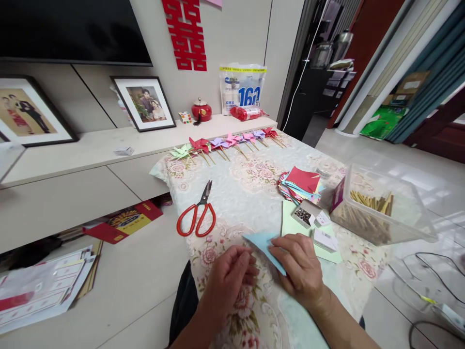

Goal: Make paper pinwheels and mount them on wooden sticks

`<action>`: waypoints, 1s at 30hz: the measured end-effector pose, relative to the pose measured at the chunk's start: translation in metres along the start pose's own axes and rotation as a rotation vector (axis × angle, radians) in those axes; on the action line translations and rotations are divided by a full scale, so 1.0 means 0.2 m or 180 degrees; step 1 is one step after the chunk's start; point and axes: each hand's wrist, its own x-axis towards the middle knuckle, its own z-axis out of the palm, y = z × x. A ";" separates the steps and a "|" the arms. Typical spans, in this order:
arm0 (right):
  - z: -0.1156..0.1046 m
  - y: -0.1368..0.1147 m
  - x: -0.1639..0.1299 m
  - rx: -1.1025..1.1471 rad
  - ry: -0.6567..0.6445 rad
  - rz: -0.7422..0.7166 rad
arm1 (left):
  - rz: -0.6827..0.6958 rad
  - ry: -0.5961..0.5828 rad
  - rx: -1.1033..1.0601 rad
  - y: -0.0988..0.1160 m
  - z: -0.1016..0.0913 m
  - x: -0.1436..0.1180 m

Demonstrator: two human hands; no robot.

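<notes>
White bag (242, 87) reads "160" (large, blue) — wall sign (186, 34) shows 囍.

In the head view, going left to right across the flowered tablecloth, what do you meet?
Red-handled scissors → left hand → light blue paper → right hand → clear plastic box of sticks. The stack of coloured paper squares and the small boxes overlap the right hand's span, so they are left out.

Home living room: framed photos (144, 103), TV (72, 30) on wall, low cabinet (90, 150), floral tablecloth (250, 189).

Beige wall (232, 39) w/ TV (72, 29), tiled floor (127, 291)
</notes>
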 end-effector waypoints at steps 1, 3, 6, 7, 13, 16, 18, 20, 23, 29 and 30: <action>0.01 0.00 -0.01 -0.0026 -0.0042 -0.0087 | -0.0212 -0.0041 -0.0320 0.01 0.02 0.01; 0.02 -0.01 -0.01 -0.0013 -0.0164 -0.0201 | -0.0299 -0.0063 -0.0676 0.03 0.04 0.04; 0.02 -0.02 0.00 0.0154 -0.0395 -0.0214 | -0.0310 0.0078 -0.0704 0.05 0.06 0.08; 0.02 -0.02 0.01 0.0229 -0.0452 -0.0206 | -0.0322 0.0120 -0.0665 0.05 0.07 0.09; 0.00 -0.01 0.03 0.0627 -0.0672 -0.0109 | -0.0233 0.0116 -0.0350 0.05 0.06 0.12; 0.01 0.01 0.03 0.0842 -0.0565 0.0146 | -0.0128 0.0062 0.0009 0.05 0.05 0.12; 0.01 0.02 0.03 0.0972 -0.0531 0.0325 | -0.0072 0.0016 0.0192 0.05 0.05 0.12; 0.01 0.02 0.04 0.1076 -0.0555 0.0470 | -0.0065 -0.0030 0.0218 0.05 0.05 0.11; 0.00 0.01 0.05 0.1190 -0.0489 0.0630 | -0.0240 -0.0106 0.0055 0.05 0.05 0.11; -0.01 0.00 0.05 0.1529 -0.0485 0.0902 | -0.0284 -0.0336 -0.0081 0.05 0.04 0.08; -0.01 0.00 0.05 0.1598 -0.0508 0.0958 | -0.0258 -0.0359 -0.0062 0.05 0.04 0.08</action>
